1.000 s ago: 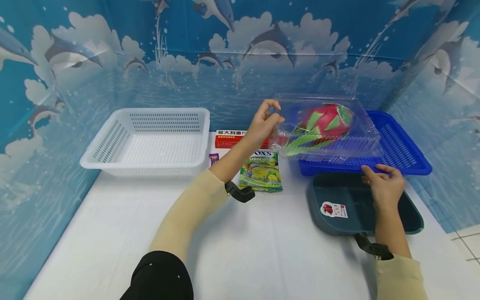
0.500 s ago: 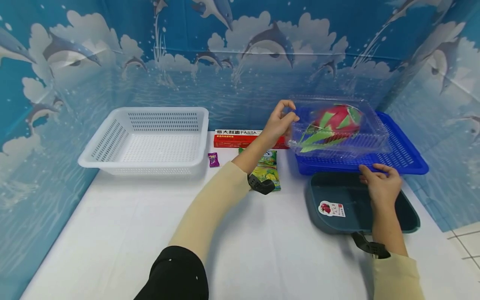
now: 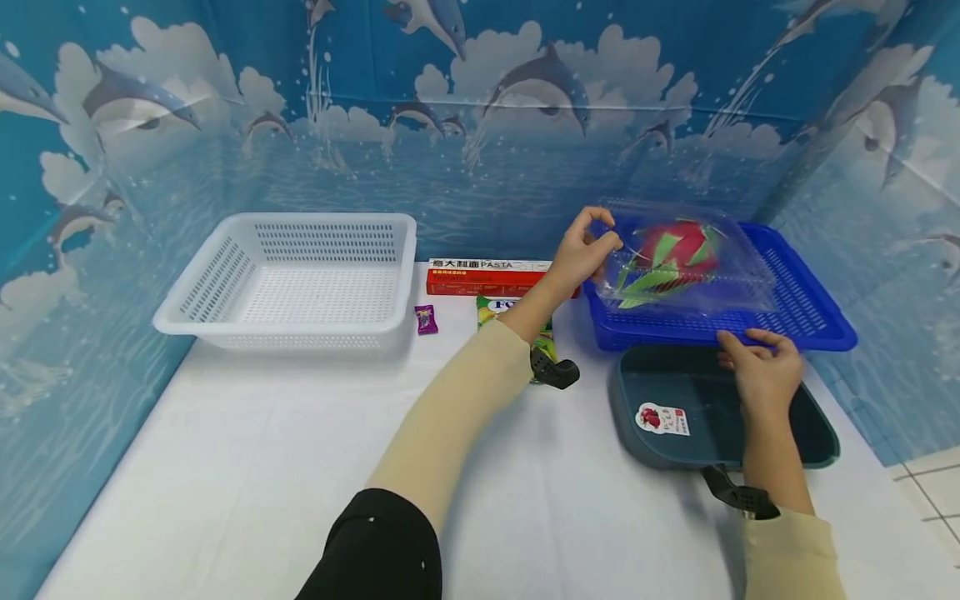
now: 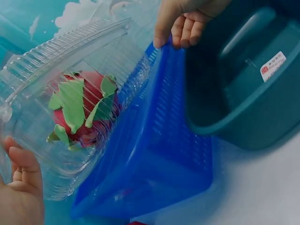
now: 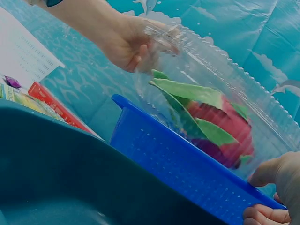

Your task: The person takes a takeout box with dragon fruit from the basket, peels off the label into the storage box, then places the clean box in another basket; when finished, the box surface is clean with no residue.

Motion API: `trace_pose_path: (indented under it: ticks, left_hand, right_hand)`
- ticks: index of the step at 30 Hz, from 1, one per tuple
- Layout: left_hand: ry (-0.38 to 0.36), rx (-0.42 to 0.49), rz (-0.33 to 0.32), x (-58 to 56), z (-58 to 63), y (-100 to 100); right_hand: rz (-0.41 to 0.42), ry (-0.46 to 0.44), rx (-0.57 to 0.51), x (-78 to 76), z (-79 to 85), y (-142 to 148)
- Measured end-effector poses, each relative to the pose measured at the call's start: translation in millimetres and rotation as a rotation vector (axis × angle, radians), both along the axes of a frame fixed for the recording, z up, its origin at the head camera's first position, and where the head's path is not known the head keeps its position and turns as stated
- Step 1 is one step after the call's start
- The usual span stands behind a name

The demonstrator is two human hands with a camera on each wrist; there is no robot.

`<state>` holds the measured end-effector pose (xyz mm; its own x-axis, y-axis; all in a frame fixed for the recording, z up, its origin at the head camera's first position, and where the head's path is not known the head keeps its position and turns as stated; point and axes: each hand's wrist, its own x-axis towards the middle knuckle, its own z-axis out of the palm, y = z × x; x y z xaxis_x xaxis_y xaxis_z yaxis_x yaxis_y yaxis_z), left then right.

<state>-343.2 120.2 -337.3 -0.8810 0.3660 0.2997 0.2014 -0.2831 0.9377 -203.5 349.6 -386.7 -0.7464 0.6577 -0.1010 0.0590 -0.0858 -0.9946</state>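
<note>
My left hand (image 3: 588, 250) grips the left end of a clear plastic clamshell box (image 3: 738, 287). Inside the box lies a red dragon fruit (image 3: 682, 250) with green scales. The box overlaps the blue perforated basket (image 3: 821, 321) in the head view, tilted above its opening in the left wrist view. My right hand (image 3: 768, 375) pinches the near rim of this basket between thumb and fingers, as the right wrist view (image 5: 274, 187) also shows. Under my right forearm stands a dark green basin (image 3: 626, 400) with a small sticker on its inside.
A white perforated basket (image 3: 285, 340) stands at the back left. Between the baskets lie a red pasta box (image 3: 480, 286), a purple wrapped candy (image 3: 426, 320) and a green Fox's bag (image 3: 487, 310), partly behind my left arm. A dolphin-print curtain (image 3: 352, 175) closes off the back.
My left hand has carried the clamshell box with the dragon fruit to the right and then down over the blue basket. My right hand has kept its hold on the rim.
</note>
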Motion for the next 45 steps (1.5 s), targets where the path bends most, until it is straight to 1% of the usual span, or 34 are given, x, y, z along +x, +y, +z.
trace_pose_path:
  ticks: [4,10,14,17,24,29,32,36,39,41,45]
  left_hand:
    - [0.010,-0.022,0.007,4.0,3.6,13.5]
    - [0.013,-0.112,0.054,10.5,4.5,28.8]
    - [-0.004,-0.142,0.110,9.8,2.5,35.6]
    - [-0.013,-0.185,0.141,8.1,0.4,39.2]
    - [-0.033,-0.321,0.165,5.7,-3.7,42.6]
    - [-0.032,-0.450,0.206,5.2,-5.0,47.9]
    - [-0.032,-0.509,0.225,5.3,-5.5,50.3]
    - [-0.041,-0.557,0.222,5.6,-6.9,50.7]
    - [-0.059,-0.573,0.197,5.3,-8.7,49.3]
    - [-0.068,-0.601,0.171,4.9,-9.2,47.8]
    - [-0.087,-0.657,0.089,5.4,-7.0,45.2]
  right_hand:
    - [0.003,0.017,0.004,-0.1,1.1,0.4]
    - [0.001,0.005,0.012,1.9,-0.2,0.1]
    - [0.002,-0.004,0.028,2.4,-0.4,0.7]
    - [0.002,-0.004,0.044,2.5,0.0,0.9]
    - [0.010,-0.023,0.065,2.1,-1.7,-1.5]
    - [0.006,-0.015,0.063,2.7,-1.1,1.0]
    - [0.001,-0.010,0.068,2.6,-0.9,1.2]
    - [-0.001,-0.008,0.073,2.4,-0.6,0.6]
    - [-0.001,-0.009,0.073,2.6,-0.5,0.5]
    - [-0.002,-0.007,0.069,2.9,-0.7,0.3]
    - [-0.002,-0.003,0.059,3.7,-1.4,-0.6]
